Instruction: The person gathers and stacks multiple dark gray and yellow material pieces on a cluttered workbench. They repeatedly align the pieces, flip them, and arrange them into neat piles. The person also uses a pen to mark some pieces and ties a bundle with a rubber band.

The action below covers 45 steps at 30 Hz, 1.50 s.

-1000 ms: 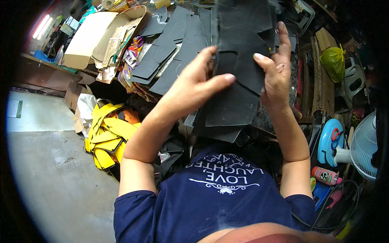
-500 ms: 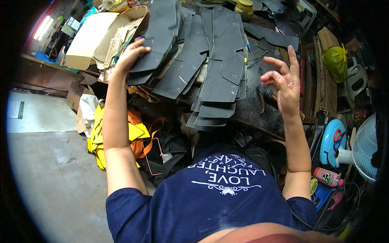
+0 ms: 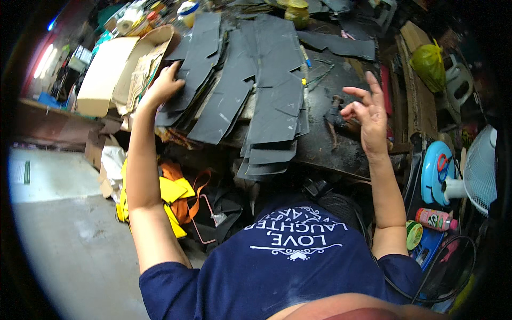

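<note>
Dark, worn worktable (image 3: 320,152) fills the upper middle of my view, and a grey floor (image 3: 80,256) opens at eight o'clock, counting from the middle of what I see. On the table I count three main stacks of flat black sheets, side by side: the left stack (image 3: 197,69) at eleven o'clock, the middle stack (image 3: 229,90) between eleven and twelve, the right stack (image 3: 277,80) at about twelve. How many sheets each stack has, I cannot count, because they overlap. The left and middle stacks have their long axis tilted, roughly from one o'clock down to seven; the right stack runs nearly straight, twelve to six, and its near ends point toward my body. One separate black piece (image 3: 341,47) lies at one o'clock, its long axis almost from nine to three, with the right end slightly lower.

My left hand (image 3: 165,88) is at ten o'clock, at the outer edge of the left stack, with thumb and forefinger apart; whether the other fingers grip a sheet, I cannot tell. My right hand (image 3: 368,114) is at two o'clock, raised over the table and apart from the stacks, its forefinger stretched and the other fingers spread and partly bent.

Around are one open cardboard box (image 3: 104,74) at ten, one yellow-green bag (image 3: 428,69) at two, one white fan (image 3: 482,170) at three, and one pink bottle (image 3: 433,219) near four.
</note>
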### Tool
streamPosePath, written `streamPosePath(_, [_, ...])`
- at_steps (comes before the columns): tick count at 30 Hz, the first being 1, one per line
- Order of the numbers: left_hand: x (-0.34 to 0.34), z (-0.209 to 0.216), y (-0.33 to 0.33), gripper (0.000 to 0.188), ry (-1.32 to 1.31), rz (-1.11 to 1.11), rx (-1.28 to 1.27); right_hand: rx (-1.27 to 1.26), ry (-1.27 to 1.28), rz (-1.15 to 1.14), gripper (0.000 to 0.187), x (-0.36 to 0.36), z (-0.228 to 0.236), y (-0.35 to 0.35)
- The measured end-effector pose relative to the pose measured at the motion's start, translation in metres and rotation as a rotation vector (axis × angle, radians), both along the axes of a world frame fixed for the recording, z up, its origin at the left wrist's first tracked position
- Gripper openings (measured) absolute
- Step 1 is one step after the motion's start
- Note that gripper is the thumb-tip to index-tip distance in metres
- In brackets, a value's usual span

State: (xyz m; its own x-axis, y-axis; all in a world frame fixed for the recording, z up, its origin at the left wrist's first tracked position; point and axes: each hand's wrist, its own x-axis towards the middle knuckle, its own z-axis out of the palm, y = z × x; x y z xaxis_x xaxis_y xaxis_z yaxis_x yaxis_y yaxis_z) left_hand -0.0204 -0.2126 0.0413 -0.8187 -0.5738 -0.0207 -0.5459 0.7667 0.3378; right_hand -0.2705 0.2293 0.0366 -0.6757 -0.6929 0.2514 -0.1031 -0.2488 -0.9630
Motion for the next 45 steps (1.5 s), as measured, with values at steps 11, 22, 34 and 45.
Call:
streamPosePath(11, [-0.031, 0.027, 0.085, 0.043, -0.102, 0.040, -0.665, 0.048, 0.052, 0.084, 0.061, 0.000, 0.004, -0.020])
streamPosePath(22, [-0.089, 0.036, 0.251, 0.094, 0.231, -0.091, -0.179, 0.107, 0.246, 0.173, 0.070, 0.001, -0.002, -0.070])
streamPosePath(34, [-0.071, 0.036, 0.237, 0.096, 0.283, -0.016, -0.006, 0.051, 0.269, 0.106, 0.068, 0.016, -0.014, -0.066])
streamPosePath(45, [-0.074, 0.035, 0.231, 0.040, 0.450, -0.063, -0.195, 0.091, 0.217, 0.136, 0.072, 0.015, -0.014, -0.063])
